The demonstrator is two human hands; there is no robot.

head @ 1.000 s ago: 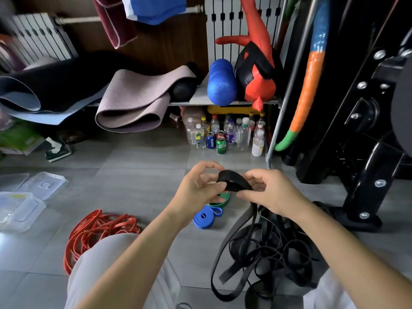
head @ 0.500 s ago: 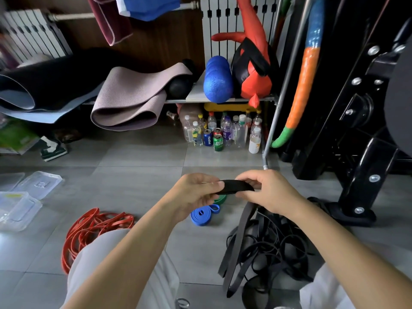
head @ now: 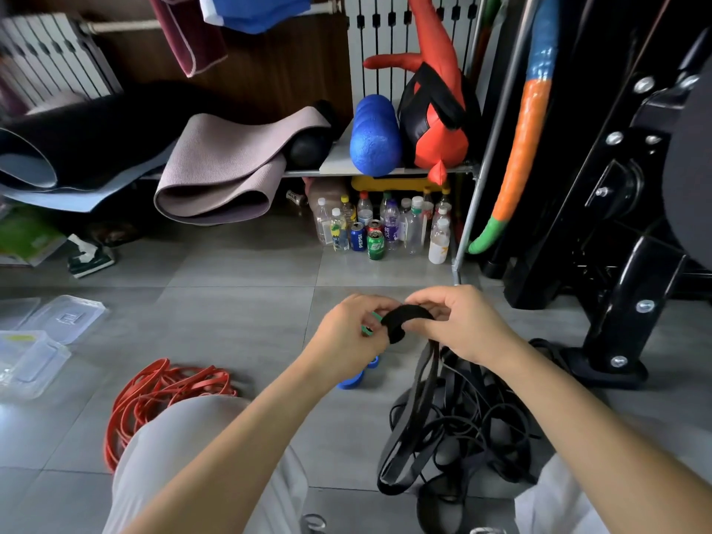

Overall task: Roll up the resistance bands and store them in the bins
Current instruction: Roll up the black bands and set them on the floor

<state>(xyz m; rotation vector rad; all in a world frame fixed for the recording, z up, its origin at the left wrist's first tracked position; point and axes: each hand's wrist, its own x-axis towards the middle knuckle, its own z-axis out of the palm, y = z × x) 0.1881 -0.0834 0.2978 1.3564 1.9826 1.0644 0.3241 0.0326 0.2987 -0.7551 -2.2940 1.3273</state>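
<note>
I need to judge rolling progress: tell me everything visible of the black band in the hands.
The flat black rubbery resistance band is partly rolled: a small coil arches between both hands. The left hand pinches its left end, the right hand its right. A long doubled tail hangs down beside the tangled pile of black bands.

Partly rolled black band (head: 405, 317) trails onto tangled black bands (head: 466, 379); red bands (head: 173, 381) lie loose.
</note>
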